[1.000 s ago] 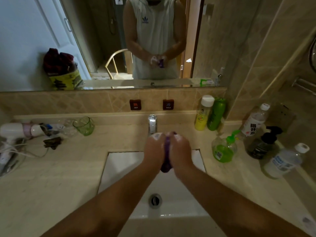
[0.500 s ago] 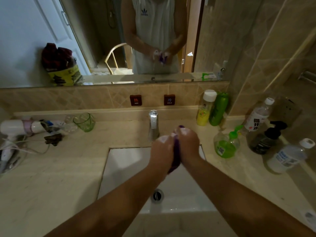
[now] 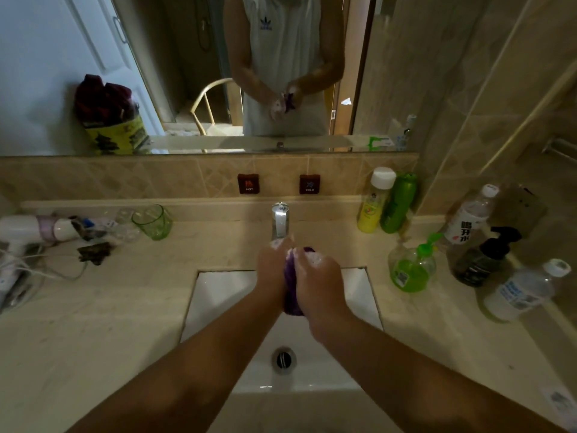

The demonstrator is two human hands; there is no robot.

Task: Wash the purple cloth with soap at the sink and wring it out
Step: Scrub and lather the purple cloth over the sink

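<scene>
We are looking down our forearms to the white sink (image 3: 218, 295), drain (image 3: 283, 360) below the hands. Above the basin we are holding the purple cloth (image 3: 293, 295) bunched between both palms: the left hand (image 3: 272, 270) is pressing against its left side, the right hand (image 3: 318, 282) is wrapping its right side, fingers curled round the wad, so each grip is closing on the cloth rather than standing wide. White lather is sitting on the knuckles and fingertips of both hands. We are judging the cloth to be soft, limp and light, heavier for being wet, and slippery with soap; it should be compressing freely and not tearing under a firm twist. For wringing, we are judging the best hold to be one fist at each end of the roll, hands turning opposite ways over the basin. The cloth is showing as a deep violet, fuzzy-textured lump, a tuft peeking above the fingers and a rounded end hanging below the palms; its full size is hidden. Just beyond the fingertips the chrome tap (image 3: 280, 220) is standing; we cannot tell whether water is running. Farther right on the table a green soap pump bottle (image 3: 412, 267) is sitting. The mirror (image 3: 187, 73) is reflecting the same clasp.
</scene>
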